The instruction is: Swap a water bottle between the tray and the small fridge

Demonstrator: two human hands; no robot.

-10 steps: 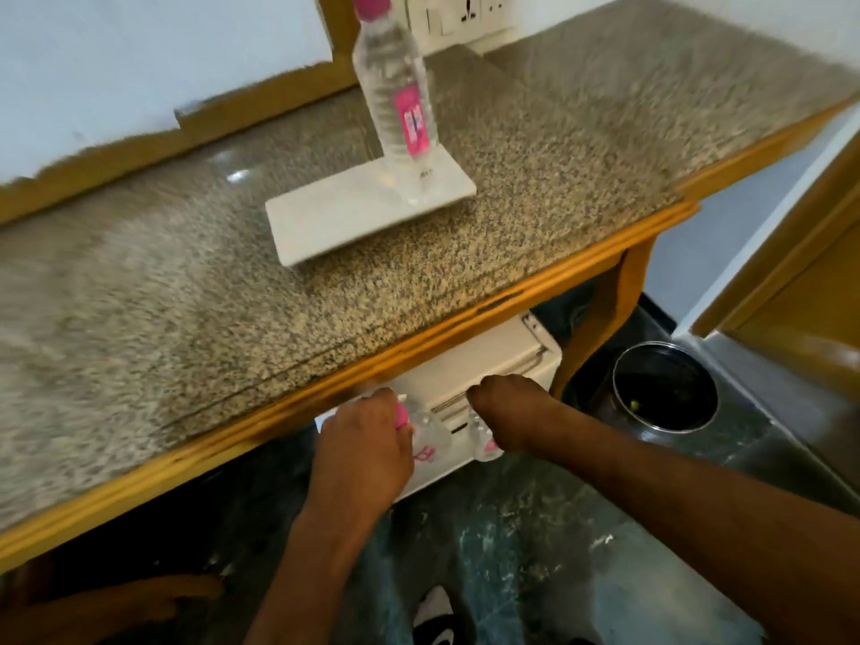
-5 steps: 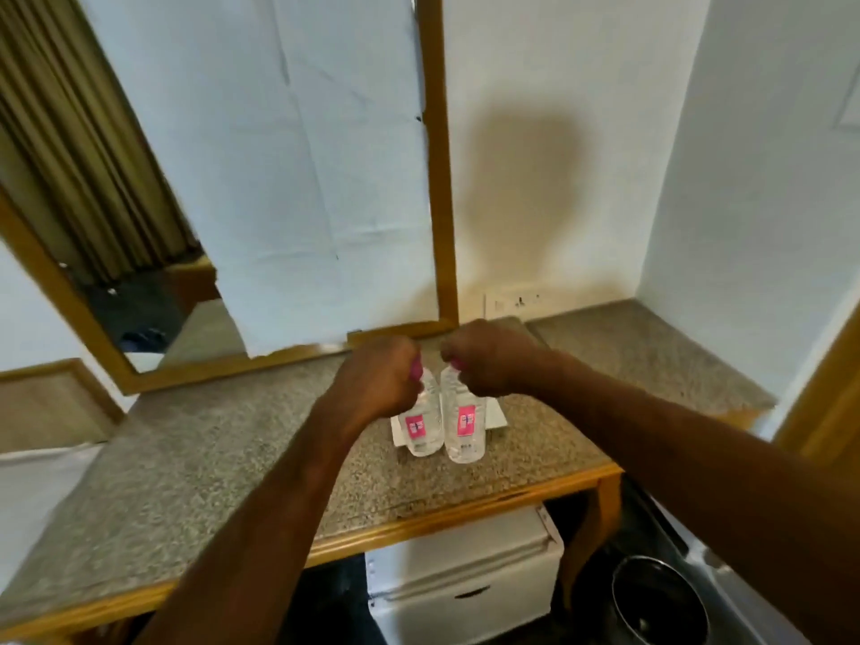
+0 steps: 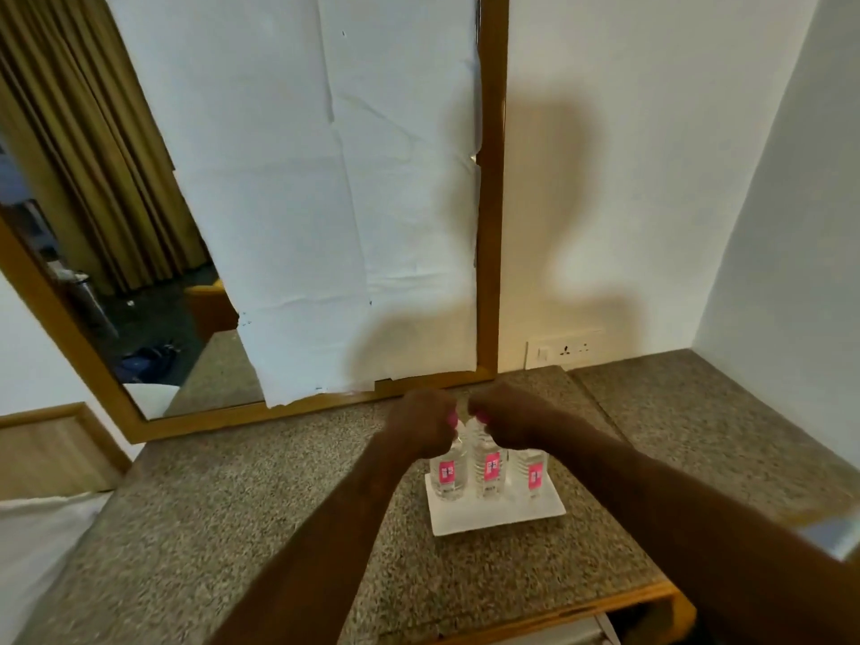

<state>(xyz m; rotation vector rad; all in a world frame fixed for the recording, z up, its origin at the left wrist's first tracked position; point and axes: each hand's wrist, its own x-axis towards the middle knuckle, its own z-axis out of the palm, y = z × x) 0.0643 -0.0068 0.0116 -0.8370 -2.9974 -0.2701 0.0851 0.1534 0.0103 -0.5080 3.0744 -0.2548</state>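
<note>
Three clear water bottles with pink labels stand upright in a row on the white tray [image 3: 493,521] on the granite counter. My left hand [image 3: 421,428] grips the pink-capped top of the left bottle [image 3: 449,474]. My right hand [image 3: 507,421] grips the top of the middle bottle [image 3: 489,472]. The right bottle [image 3: 533,474] stands beside them, partly behind my right wrist. Both held bottles rest on the tray. Only a white sliver of the small fridge [image 3: 577,637] shows under the counter's front edge.
A wood-framed mirror [image 3: 486,225] covered with white paper stands behind the tray. A wall socket [image 3: 563,349] sits to the right of it. The counter's wooden edge [image 3: 605,609] runs along the bottom right. A white wall closes the right side.
One second ago both hands held bottles at the fridge below the counter, with one bottle on the tray. Since then both bottles have come up and stand on the tray beside it.
</note>
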